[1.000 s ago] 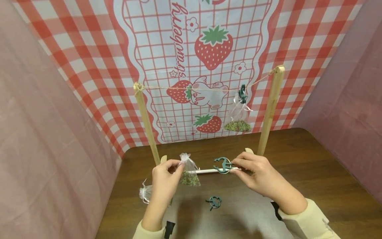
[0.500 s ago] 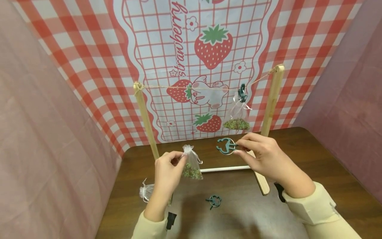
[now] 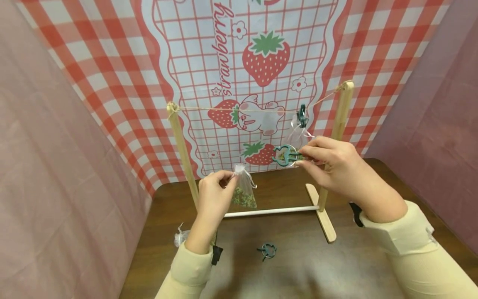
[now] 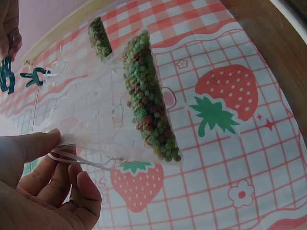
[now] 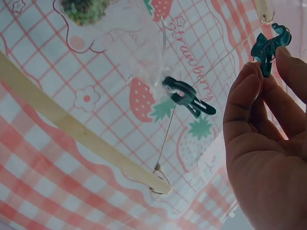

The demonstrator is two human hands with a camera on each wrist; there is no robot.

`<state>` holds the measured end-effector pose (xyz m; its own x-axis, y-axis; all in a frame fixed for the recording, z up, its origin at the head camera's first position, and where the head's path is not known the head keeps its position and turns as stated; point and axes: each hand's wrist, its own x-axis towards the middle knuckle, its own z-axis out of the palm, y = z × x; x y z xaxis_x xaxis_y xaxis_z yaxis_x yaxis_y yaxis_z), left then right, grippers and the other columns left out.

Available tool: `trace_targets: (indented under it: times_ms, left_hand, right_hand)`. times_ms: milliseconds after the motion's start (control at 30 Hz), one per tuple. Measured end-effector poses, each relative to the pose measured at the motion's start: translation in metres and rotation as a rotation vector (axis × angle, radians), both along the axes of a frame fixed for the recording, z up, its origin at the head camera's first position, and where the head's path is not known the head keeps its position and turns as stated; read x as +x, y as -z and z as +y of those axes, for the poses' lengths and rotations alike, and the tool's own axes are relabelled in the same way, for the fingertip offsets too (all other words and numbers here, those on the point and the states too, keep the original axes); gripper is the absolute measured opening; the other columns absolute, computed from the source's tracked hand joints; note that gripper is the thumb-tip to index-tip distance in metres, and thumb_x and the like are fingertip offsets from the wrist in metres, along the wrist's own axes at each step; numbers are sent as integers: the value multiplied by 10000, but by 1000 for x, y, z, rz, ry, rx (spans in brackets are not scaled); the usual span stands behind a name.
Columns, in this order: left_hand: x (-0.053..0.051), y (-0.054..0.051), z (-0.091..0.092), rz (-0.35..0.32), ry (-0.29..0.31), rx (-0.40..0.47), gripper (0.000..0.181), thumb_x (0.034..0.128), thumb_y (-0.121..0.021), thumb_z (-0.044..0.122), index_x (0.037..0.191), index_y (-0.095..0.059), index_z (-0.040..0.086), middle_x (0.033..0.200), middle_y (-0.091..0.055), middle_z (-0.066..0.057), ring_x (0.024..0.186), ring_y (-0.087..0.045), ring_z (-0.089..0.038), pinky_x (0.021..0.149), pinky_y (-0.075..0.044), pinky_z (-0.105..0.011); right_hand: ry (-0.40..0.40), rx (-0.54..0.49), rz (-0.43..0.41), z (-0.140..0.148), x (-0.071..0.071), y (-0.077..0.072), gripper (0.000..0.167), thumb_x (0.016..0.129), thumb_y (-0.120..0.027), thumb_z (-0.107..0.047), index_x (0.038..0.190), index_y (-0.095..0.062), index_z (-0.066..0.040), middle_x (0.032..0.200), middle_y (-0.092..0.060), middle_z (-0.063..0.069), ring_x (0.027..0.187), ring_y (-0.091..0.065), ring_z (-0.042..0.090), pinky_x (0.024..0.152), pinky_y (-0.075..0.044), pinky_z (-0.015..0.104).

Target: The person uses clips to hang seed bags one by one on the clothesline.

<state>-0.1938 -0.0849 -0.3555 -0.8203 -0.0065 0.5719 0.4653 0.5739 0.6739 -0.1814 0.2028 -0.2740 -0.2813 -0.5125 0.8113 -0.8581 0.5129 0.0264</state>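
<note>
My left hand [image 3: 216, 193] pinches the gathered neck of a sheer white drawstring pouch [image 3: 244, 187]. Small green and reddish beads [image 4: 146, 100] fill the pouch's bottom, plain in the left wrist view. With thumb and fingertips my right hand [image 3: 336, 166] holds a dark green spring clip [image 3: 286, 156] by its handles. Behind that hand, another green clip [image 3: 301, 116] fastens a second pouch [image 5: 139, 57] to a string [image 3: 224, 109]. In the head view my right hand and its clip partly cover this hanging pouch. Both hands are below the string.
Two wooden posts [image 3: 183, 158] carry the string, joined low down by a white rod [image 3: 269, 212]. A loose green clip [image 3: 268, 251] lies on the brown table [image 3: 298, 265]. Another pouch [image 3: 181, 236] lies at the left, partly behind my left forearm. A strawberry-print cloth [image 3: 194, 54] hangs behind.
Both hands have risen from near the white rod toward the string, the left with the pouch and the right with the clip. The right hand now overlaps the hanging pouch.
</note>
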Motion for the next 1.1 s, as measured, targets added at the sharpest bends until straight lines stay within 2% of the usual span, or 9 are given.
trace_targets:
  times_ms: [133, 333, 400, 500, 567, 867, 1100]
  left_hand:
    - [-6, -5, 5, 11, 22, 2, 46, 909, -777, 93, 904, -791, 49, 753, -656, 15, 705, -567, -141, 633, -489, -317]
    - [-17, -16, 11, 86, 34, 1, 48, 900, -783, 89, 884, -792, 45, 733, -675, -2, 678, -571, -155, 659, -473, -342]
    - [-19, -20, 13, 93, 32, -5, 51, 900, -783, 97, 881, -793, 51, 723, -674, 3, 680, -573, -166, 726, -447, -368]
    - [-23, -25, 15, 105, 30, -13, 55, 902, -782, 100, 877, -794, 53, 726, -680, 0, 675, -576, -172, 743, -433, -382]
    - [-25, -29, 16, 102, 31, -14, 63, 910, -776, 108, 884, -794, 53, 726, -683, -1, 662, -570, -178, 734, -424, -380]
    - [-39, -39, 24, 62, 28, 20, 83, 927, -757, 107, 898, -793, 38, 713, -677, 3, 590, -518, -150, 549, -422, -321]
    - [-48, -46, 27, 71, 28, 31, 73, 921, -756, 92, 897, -786, 30, 711, -683, -7, 580, -524, -158, 536, -422, -292]
  right_hand:
    - [15, 18, 24, 0, -4, -9, 474, 1045, -555, -401, 937, -769, 7, 909, -664, 75, 635, -579, 98, 500, -478, 251]
    - [28, 62, 59, 3, -7, -22, 493, 1054, -545, -387, 945, -764, 41, 899, -653, 113, 632, -603, 127, 485, -508, 299]
    - [35, 78, 51, 3, -9, -29, 353, 1010, -660, -280, 960, -760, 54, 904, -653, 123, 631, -600, 130, 487, -509, 306]
    - [66, 106, 42, 2, -10, -39, 163, 887, -794, -88, 963, -755, 51, 900, -649, 126, 629, -584, 133, 499, -505, 311]
    - [82, 122, 42, 1, -11, -46, 175, 799, -830, 23, 952, -750, 41, 886, -641, 125, 627, -568, 132, 502, -500, 313]
    - [91, 163, 24, -8, -19, -69, 162, 804, -836, 28, 928, -736, 50, 829, -616, 129, 649, -558, 191, 523, -494, 340]
    - [121, 206, -5, -13, -25, -83, 135, 834, -821, 10, 928, -736, 55, 810, -615, 126, 645, -568, 209, 535, -515, 385]
